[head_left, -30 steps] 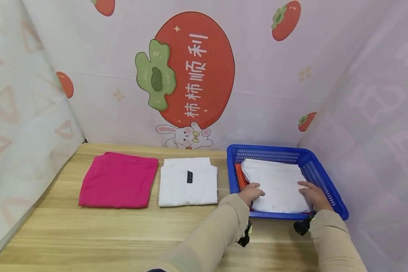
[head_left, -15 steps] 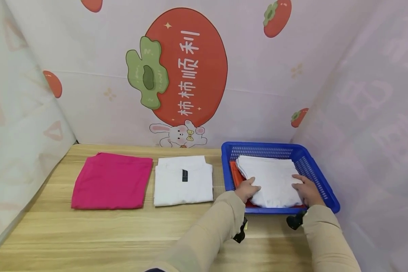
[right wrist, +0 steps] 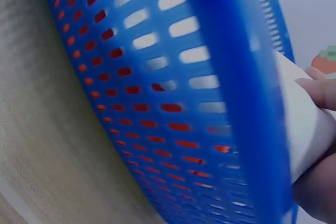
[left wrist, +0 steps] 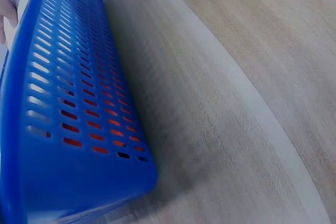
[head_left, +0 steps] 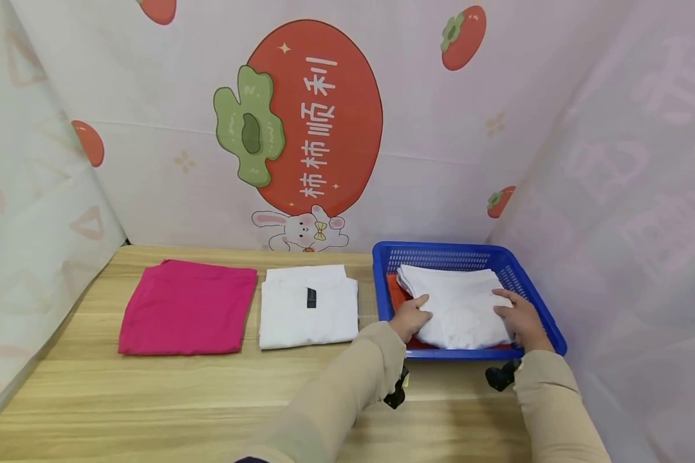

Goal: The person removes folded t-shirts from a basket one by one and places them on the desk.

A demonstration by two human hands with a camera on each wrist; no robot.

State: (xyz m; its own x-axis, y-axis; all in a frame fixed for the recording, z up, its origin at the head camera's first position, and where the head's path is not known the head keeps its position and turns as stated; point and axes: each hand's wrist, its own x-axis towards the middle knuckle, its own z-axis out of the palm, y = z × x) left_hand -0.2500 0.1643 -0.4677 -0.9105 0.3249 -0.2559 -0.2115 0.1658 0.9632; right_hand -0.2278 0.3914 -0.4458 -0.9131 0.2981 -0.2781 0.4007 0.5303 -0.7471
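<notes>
In the head view a folded white garment (head_left: 454, 305) lies in the blue plastic basket (head_left: 440, 245), on top of red-orange cloth (head_left: 395, 292). My left hand (head_left: 410, 317) grips its left edge, thumb on top. At the opposite edge my right hand (head_left: 524, 319) holds it, with thumb and fingers around the fabric. The right wrist view shows that hand's fingers (right wrist: 320, 90) pinching the white cloth just past the basket rim. Only part of a hand appears at the top left corner of the left wrist view. The undersides of the folds are hidden.
Left of the basket, a folded white shirt (head_left: 309, 312) with a dark neck label lies on the wooden table (head_left: 197, 399). Farther left is a folded magenta garment (head_left: 188, 308). A printed curtain (head_left: 428, 161) encloses the back and both sides, close to the basket's right side.
The head view has shifted, so everything sits slightly farther left. The white garment's front edge has crumpled a little, and more red cloth shows below it. Both hands keep hold.
</notes>
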